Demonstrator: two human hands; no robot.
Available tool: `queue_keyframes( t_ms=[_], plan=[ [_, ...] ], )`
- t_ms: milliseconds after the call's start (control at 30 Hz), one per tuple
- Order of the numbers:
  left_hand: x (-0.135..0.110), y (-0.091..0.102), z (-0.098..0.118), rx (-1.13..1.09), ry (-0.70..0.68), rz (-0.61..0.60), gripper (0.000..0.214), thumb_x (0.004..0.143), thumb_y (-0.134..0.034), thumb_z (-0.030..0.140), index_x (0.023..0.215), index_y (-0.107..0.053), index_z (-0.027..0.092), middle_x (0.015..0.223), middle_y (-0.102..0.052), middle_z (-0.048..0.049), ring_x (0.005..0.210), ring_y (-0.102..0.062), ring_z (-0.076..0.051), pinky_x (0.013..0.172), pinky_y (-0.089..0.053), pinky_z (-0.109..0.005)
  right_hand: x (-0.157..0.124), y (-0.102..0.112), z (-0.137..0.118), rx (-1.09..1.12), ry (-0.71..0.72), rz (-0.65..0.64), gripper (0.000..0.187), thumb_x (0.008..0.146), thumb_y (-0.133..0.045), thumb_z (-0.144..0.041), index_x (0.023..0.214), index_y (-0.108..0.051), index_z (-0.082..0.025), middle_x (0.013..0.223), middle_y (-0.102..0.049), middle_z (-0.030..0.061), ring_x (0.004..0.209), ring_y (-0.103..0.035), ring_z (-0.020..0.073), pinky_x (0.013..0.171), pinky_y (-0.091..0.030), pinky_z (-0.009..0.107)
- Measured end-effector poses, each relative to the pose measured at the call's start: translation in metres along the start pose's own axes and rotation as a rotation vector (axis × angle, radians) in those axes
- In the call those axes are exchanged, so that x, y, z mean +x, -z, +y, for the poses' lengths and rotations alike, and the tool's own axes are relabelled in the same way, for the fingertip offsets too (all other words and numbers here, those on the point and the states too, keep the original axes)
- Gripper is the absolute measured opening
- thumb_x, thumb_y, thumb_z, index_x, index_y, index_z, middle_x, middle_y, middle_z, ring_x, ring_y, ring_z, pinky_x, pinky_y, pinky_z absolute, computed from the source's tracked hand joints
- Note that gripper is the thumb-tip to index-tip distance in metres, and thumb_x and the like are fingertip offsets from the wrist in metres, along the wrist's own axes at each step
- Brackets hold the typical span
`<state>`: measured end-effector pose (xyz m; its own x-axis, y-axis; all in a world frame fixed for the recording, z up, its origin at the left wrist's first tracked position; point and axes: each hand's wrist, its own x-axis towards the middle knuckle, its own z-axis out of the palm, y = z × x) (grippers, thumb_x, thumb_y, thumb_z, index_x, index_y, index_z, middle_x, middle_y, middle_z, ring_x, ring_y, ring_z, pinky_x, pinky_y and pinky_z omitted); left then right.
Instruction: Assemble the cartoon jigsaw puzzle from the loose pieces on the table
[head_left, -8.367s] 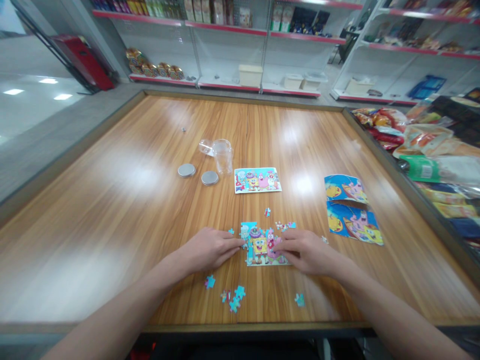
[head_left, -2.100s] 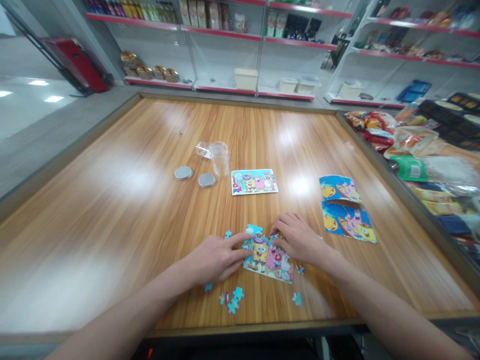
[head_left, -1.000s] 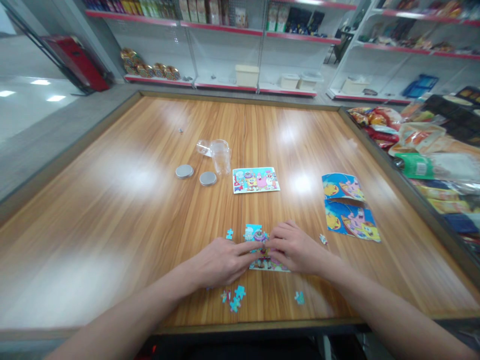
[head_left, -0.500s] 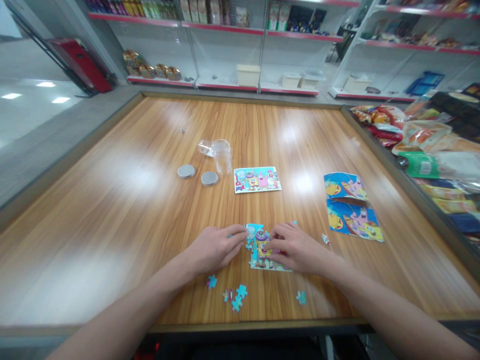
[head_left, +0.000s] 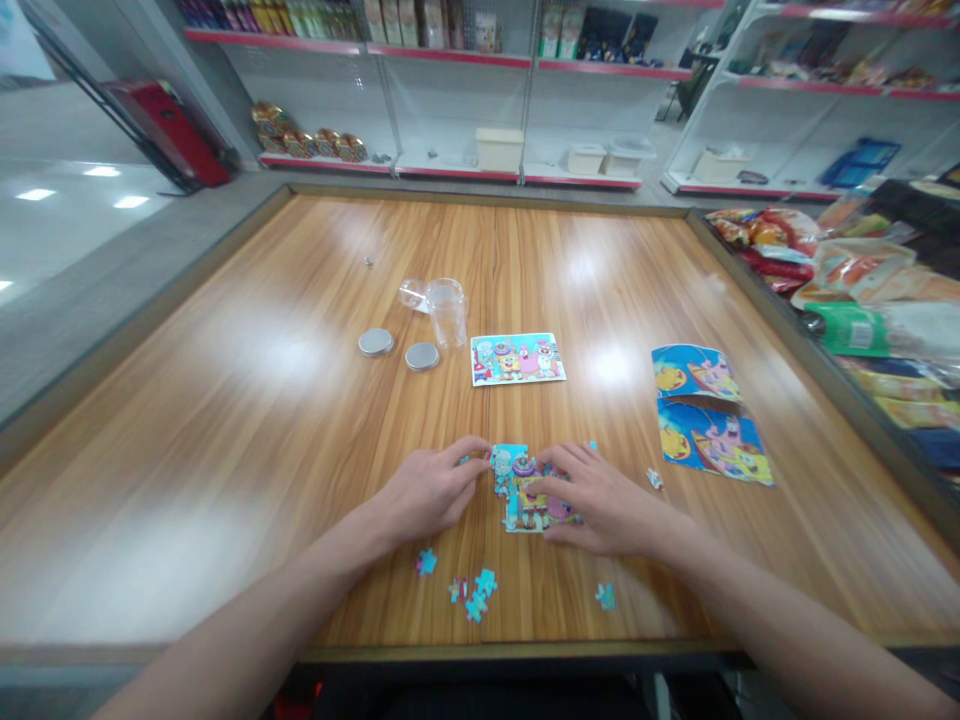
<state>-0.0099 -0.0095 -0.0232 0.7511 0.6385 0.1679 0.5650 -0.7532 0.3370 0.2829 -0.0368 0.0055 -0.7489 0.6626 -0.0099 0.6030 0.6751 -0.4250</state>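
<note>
A partly joined jigsaw puzzle (head_left: 517, 495) with cartoon figures lies flat near the front of the table. My left hand (head_left: 429, 492) is closed in a pinch at its upper left edge, with a small puzzle piece (head_left: 487, 458) between thumb and forefinger. Across the right part of the puzzle rests my right hand (head_left: 596, 502), fingers apart and pressing down, hiding that part. Loose blue pieces (head_left: 480, 595) lie in front of the puzzle, another piece (head_left: 426, 562) to their left and one (head_left: 606, 597) to the right. A pale piece (head_left: 655, 479) sits beyond my right hand.
Behind the puzzle lies a printed picture card (head_left: 517, 360). A clear plastic cup (head_left: 448, 315) and two silver lids (head_left: 422, 356) are left of it. Blue cartoon cards (head_left: 712, 440) lie at right. Packaged goods (head_left: 847, 330) crowd the table's right edge; shelves (head_left: 450, 100) stand behind.
My left hand has shifted slightly up, showing a piece in its fingertips. The puzzle's lower edge has moved up a little. My right hand's fingers have spread over it.
</note>
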Motion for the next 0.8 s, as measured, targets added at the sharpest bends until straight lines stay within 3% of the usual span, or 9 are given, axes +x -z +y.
queue_keyframes(
  t_ms=[500,800],
  plan=[
    [0.0000,-0.0006,-0.0020,0.015,-0.001,-0.019,0.031,0.097,-0.046,0.015,0.124,-0.062,0.019,0.137,-0.057,-0.0105,0.103,-0.069,-0.019,0.081,-0.062,-0.033,-0.0014,0.0016,0.0016,-0.005,0.001,0.005,0.040,0.085,-0.074,-0.038,0.122,-0.062,-0.025,0.130,-0.054,0.0110,0.114,-0.050,0.0289,0.094,-0.042,0.046],
    [0.0005,0.0010,-0.0018,0.045,0.034,-0.018,0.029,0.098,-0.048,0.017,0.123,-0.063,0.019,0.133,-0.057,-0.0111,0.094,-0.069,-0.019,0.073,-0.061,-0.031,-0.0008,0.0017,0.0028,-0.018,-0.003,0.001,0.041,0.086,-0.074,-0.037,0.124,-0.062,-0.026,0.129,-0.054,0.0102,0.114,-0.050,0.0293,0.095,-0.042,0.047]
  ],
)
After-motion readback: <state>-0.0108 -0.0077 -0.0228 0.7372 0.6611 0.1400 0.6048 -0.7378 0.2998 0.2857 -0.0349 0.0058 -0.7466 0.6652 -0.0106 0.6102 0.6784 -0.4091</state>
